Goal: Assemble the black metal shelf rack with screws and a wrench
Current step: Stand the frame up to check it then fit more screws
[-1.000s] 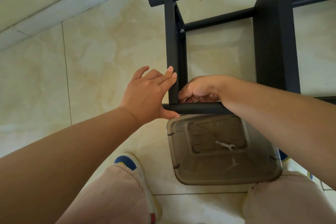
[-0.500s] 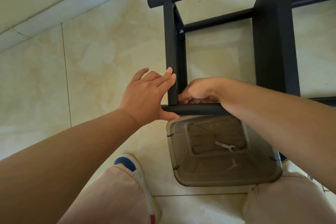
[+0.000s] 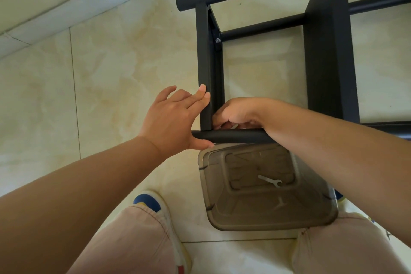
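The black metal shelf rack (image 3: 329, 55) stands on the tiled floor in front of me. My left hand (image 3: 171, 120) lies flat against the outside of its near left post (image 3: 205, 69), fingers straight, with the thumb under the near round bar (image 3: 235, 136). My right hand (image 3: 235, 114) reaches over that bar into the corner behind the post, its fingers curled round a small light-coloured piece that is mostly hidden. A silver screw (image 3: 217, 40) shows higher up on the post. A small silver wrench (image 3: 270, 180) lies in a brown translucent bin (image 3: 266, 218) below the bar.
The bin sits on the floor between my knees, just below the rack's near bar. My left shoe (image 3: 153, 202) is beside it. A pale skirting board (image 3: 93, 0) runs along the wall at the upper left. Open tile lies left of the rack.
Both hands stay at the near left corner of the rack. My right hand has shifted slightly at the joint; the left keeps pressing the post.
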